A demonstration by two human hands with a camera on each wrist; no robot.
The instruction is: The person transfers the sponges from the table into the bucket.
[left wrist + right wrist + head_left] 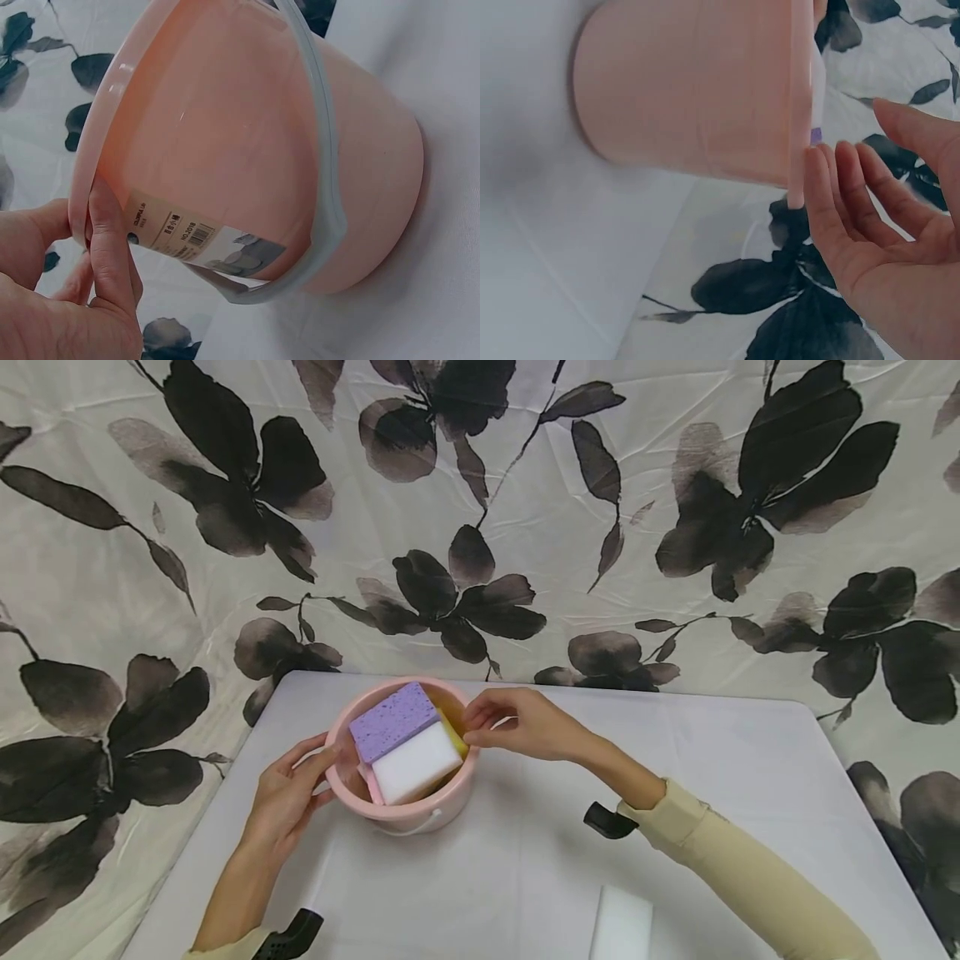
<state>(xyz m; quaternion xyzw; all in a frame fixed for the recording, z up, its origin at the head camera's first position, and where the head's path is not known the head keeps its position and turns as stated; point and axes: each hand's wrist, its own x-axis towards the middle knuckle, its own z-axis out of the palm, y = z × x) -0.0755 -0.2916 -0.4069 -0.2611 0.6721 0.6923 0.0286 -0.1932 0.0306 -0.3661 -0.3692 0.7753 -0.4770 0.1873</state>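
Observation:
A pink bucket (450,808) stands toward the back of the white table. Inside it, a purple sponge (395,722) and a white sponge block (416,764) lie tilted on top, with something yellow (453,731) at the right and a pink piece (371,783) at the left. My left hand (281,802) pinches the bucket's left rim; its fingers rest on the outer wall, beside a printed label (202,236). At the right rim, my right hand (528,724) has loosely bent fingers, thumb apart from them in the right wrist view. Nothing shows in its grasp.
Another white block (622,922) lies on the table (720,827) at the near edge of the head view. The bucket's grey handle (328,165) hangs down its near side. Flower-patterned cloth (555,543) rises behind the table.

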